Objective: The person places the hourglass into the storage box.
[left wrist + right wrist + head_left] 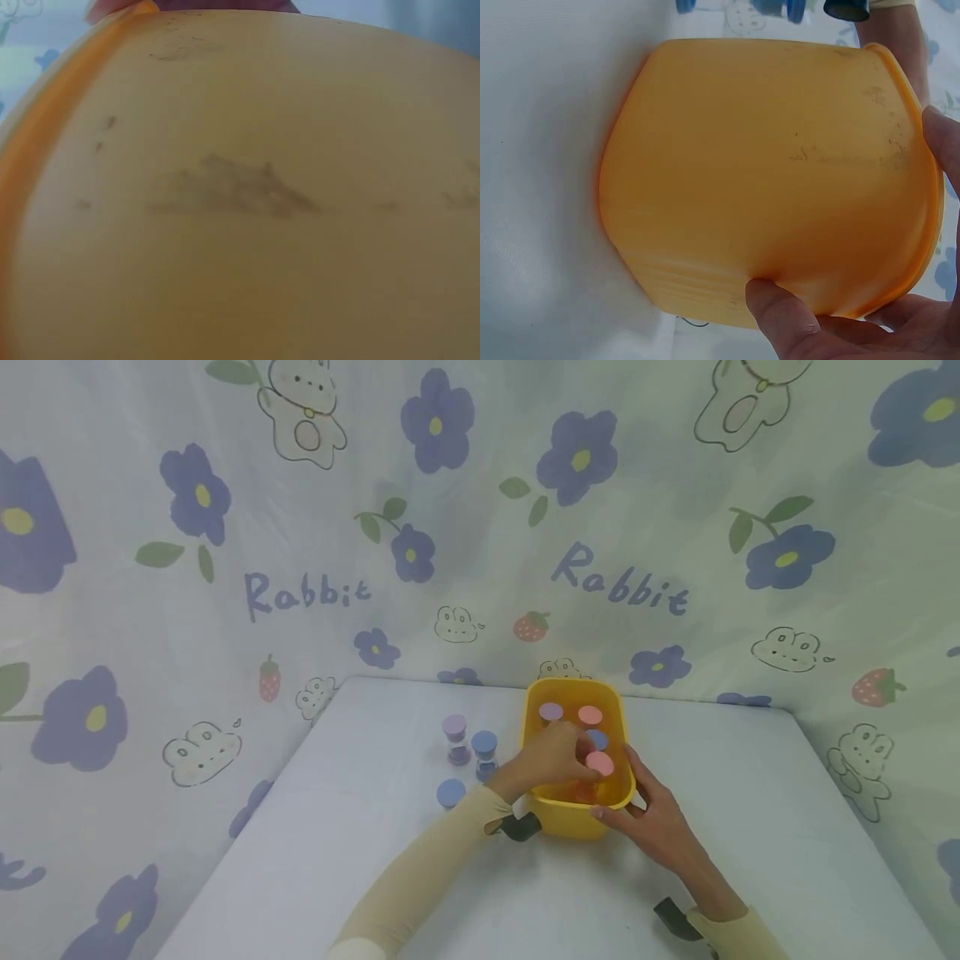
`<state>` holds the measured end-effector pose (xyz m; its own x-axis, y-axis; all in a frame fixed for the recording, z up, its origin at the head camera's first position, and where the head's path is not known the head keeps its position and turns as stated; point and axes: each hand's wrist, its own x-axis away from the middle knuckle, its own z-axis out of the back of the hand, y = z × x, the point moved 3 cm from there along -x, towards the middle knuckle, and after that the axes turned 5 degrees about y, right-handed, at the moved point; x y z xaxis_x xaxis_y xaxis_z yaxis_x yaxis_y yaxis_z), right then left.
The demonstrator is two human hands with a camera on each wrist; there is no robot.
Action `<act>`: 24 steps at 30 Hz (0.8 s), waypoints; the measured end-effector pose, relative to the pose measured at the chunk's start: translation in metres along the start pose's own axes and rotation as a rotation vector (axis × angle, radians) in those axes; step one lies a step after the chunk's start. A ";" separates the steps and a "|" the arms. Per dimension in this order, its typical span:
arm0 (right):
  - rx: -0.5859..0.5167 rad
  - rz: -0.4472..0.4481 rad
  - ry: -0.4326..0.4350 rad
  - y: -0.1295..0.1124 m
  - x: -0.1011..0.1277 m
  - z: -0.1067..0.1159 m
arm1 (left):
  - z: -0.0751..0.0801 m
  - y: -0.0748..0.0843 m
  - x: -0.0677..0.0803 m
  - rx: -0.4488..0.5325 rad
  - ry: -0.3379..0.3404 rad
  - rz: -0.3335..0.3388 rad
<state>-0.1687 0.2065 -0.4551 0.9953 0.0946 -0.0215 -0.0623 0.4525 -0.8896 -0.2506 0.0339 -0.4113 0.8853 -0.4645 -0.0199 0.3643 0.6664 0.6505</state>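
A yellow bin [573, 822] stands on the white table with several sand timers in it, their purple, pink and blue caps showing. My left hand [551, 756] reaches over the left rim and pinches a pink sand timer [600, 764] inside; its lower part is hidden. With the thumb at the near rim and fingers along the right wall, my right hand [663, 822] grips the bin. In the right wrist view the right fingertips [776, 311] press the bin's wall [757, 165]. The left wrist view is mostly filled by the bin's scuffed outer wall [240, 262].
Left of the bin stand a purple sand timer [456, 739], a blue sand timer [485, 756] and another blue sand timer [451, 793], partly behind the left sleeve. A patterned curtain [480, 527] hangs behind the table [750, 793].
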 end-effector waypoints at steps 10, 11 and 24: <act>0.004 0.015 0.004 0.002 -0.001 -0.001 | -0.002 0.000 -0.003 -0.077 -0.025 0.032; 0.005 0.014 0.004 0.002 -0.001 -0.001 | -0.002 0.000 -0.004 -0.089 -0.026 0.030; 0.009 -0.004 -0.003 0.002 -0.001 -0.001 | -0.009 0.000 -0.008 -0.113 -0.040 0.036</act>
<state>-0.1702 0.2065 -0.4569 0.9953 0.0952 -0.0172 -0.0593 0.4606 -0.8856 -0.2551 0.0427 -0.4180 0.8870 -0.4605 0.0337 0.3646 0.7433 0.5609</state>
